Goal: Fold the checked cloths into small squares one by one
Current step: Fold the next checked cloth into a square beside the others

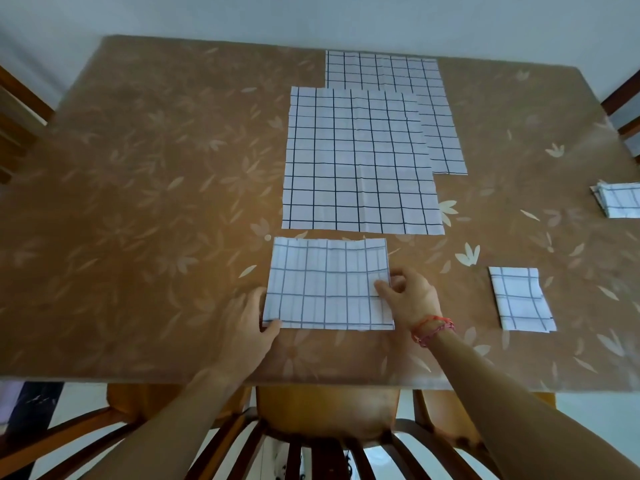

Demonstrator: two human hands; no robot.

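- Broadly, the brown floral-patterned table [138,168] carries every cloth in view; the work is judged partly complete.
- Large white cloth with dark checks [360,161]: lies flat and unfolded at mid-table. Not yet started.
- Second white checked cloth [398,69]: also unfolded, at the far side, its near-left part covered by the first. Not yet started.
- Half-folded white checked cloth [325,285]: lies near the front edge, a broad rectangle in layers. This is the item in hand; further folds appear needed to match the finished size.
- Right hand [408,299]: thumb on top and fingers curled at the cloth's right edge, pinching it.
- Left hand [246,317]: thumb on the near-left corner, fingers stretched along the left edge; whether it grips cannot be determined.
- Small folded checked square [519,299]: finished, set apart to the right.
- Stack of folded checked squares [620,200]: finished, at the right border, partly out of view; count unclear.
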